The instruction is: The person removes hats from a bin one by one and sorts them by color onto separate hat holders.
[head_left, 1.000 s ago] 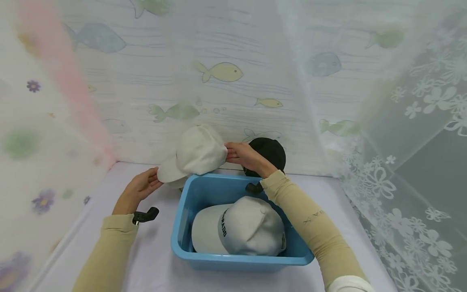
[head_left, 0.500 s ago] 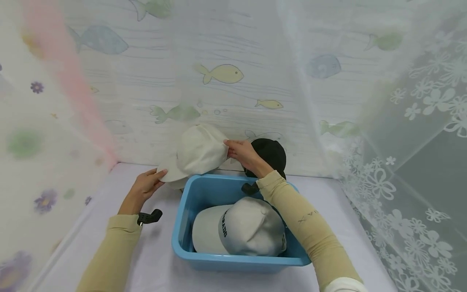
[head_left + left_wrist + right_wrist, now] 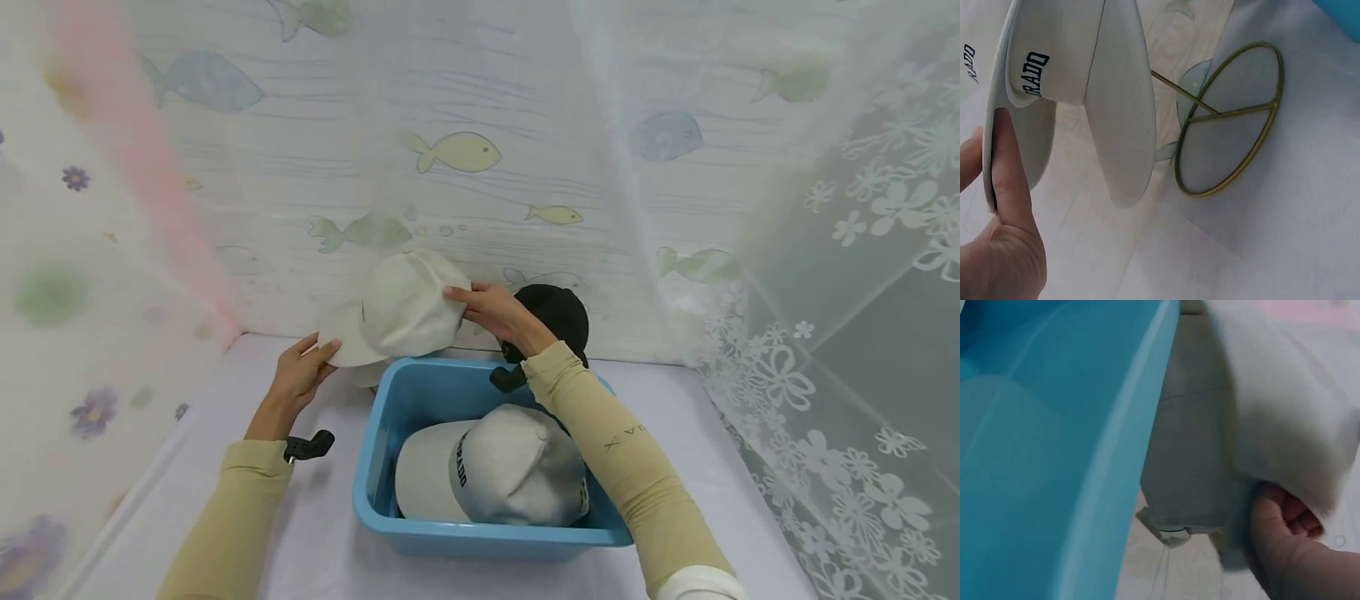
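Observation:
Above the tub's back left corner a white baseball cap (image 3: 412, 304) is held by both hands. My left hand (image 3: 298, 373) pinches its brim (image 3: 991, 150) between thumb and fingers. My right hand (image 3: 498, 308) grips the back of the crown, fingers tucked under its edge in the right wrist view. Directly beneath is a second pale cap (image 3: 1122, 119) with dark lettering, its brim apart from the held one. A round gold wire stand (image 3: 1232, 112) is under that lower cap. The lower cap's strap and buckle (image 3: 1172, 536) show at its back edge.
A blue tub (image 3: 495, 533) stands in front, holding a white cap (image 3: 517, 467) with dark lettering. Behind my right hand sits a black cap (image 3: 558, 317). The white-covered table (image 3: 322, 525) meets a fish-print curtain at the back and a lacy one at right.
My left hand has moved from touching the brim to pinching it. My right hand has shifted left and up along the cap's back, and the cap has risen slightly.

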The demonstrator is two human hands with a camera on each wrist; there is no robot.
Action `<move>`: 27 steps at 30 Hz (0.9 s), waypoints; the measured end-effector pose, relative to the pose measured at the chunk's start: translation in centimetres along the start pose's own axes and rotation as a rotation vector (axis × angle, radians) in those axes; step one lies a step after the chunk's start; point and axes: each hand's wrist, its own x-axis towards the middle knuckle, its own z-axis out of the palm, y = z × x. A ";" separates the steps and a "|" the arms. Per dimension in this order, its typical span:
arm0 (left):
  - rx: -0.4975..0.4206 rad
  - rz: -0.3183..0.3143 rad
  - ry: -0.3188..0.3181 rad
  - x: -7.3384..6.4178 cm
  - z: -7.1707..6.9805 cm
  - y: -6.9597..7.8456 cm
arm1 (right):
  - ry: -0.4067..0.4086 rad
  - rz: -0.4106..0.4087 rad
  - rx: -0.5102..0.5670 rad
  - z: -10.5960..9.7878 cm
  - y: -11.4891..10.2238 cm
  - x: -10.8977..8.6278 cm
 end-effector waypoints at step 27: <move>0.159 -0.003 0.042 0.0 0.2 -1.9 | -0.010 0.117 -0.385 -0.6 1.1 0.5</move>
